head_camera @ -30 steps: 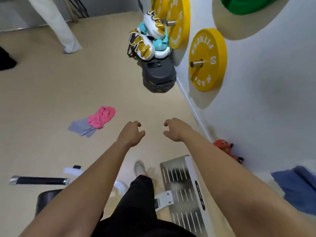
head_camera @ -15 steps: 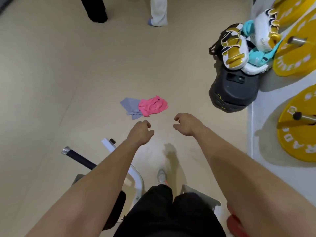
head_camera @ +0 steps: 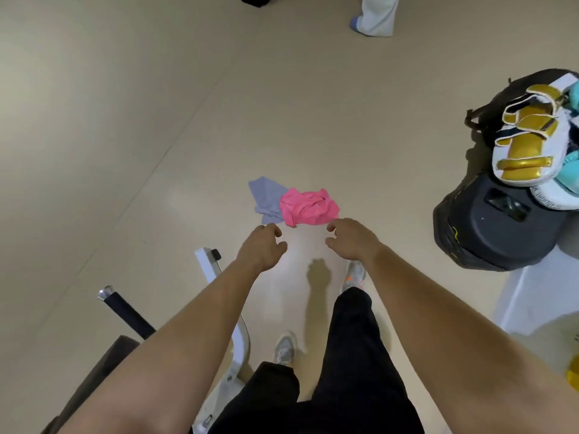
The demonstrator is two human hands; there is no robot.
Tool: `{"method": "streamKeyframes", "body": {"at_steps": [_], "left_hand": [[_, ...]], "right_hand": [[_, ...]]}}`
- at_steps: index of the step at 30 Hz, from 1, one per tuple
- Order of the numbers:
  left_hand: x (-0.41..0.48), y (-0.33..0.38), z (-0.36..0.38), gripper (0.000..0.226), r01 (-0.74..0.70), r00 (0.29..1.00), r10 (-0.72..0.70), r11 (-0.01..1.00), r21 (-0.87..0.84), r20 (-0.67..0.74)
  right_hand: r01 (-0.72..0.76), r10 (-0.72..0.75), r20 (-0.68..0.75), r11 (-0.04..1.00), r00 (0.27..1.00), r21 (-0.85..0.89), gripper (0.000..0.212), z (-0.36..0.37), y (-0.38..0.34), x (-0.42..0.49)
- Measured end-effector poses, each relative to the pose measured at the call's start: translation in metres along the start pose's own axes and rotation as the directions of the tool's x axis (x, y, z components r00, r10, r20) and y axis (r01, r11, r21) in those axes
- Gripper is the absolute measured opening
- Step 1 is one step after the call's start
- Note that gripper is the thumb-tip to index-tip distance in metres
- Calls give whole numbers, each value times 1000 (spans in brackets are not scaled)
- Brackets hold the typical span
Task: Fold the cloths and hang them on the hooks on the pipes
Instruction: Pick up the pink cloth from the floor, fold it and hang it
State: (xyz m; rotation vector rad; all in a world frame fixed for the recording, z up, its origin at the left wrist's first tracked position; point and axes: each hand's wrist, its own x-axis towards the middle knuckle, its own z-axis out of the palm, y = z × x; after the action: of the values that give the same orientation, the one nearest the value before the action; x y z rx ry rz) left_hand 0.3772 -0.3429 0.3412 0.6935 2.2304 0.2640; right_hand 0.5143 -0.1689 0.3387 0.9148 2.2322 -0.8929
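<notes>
Pink cloth [head_camera: 308,206] overlaps grey cloth [head_camera: 266,200], centre frame, on the floor [head_camera: 156,120].
Left hand [head_camera: 261,247], right hand [head_camera: 351,238] loosely curled, empty, just below them. Risk: a careless grab lifts both cloths together.

Pink cloth [head_camera: 308,206] and grey cloth [head_camera: 266,200]: a second ago well ahead and off to the left, now just beyond the fingertips as the person has stepped closer. Left hand [head_camera: 261,249] and right hand [head_camera: 351,238]: carried forward, the right now almost at the pink cloth's edge. Black bag [head_camera: 495,233]: shifted from top centre to the right edge of view.
</notes>
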Motion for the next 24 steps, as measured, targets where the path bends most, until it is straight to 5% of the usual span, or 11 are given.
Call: {"method": "streamKeyframes", "body": {"at_steps": [10, 13, 17, 24], "left_hand": [[245, 43, 87, 35, 187, 978, -200, 964, -190, -53], [337, 23, 131, 36, 197, 976, -212, 958, -207, -55], [459, -28, 202, 40, 210, 975, -220, 963, -168, -41], [630, -102, 312, 46, 145, 988, -141, 987, 68, -64]], "right_hand": [[92, -78, 111, 988, 991, -125, 38, -34, 99, 267], [69, -59, 122, 994, 991, -79, 45, -2, 130, 359], [46, -43, 86, 999, 995, -28, 24, 69, 169, 486], [53, -59, -30, 983, 998, -173, 46, 181, 205, 673]]}}
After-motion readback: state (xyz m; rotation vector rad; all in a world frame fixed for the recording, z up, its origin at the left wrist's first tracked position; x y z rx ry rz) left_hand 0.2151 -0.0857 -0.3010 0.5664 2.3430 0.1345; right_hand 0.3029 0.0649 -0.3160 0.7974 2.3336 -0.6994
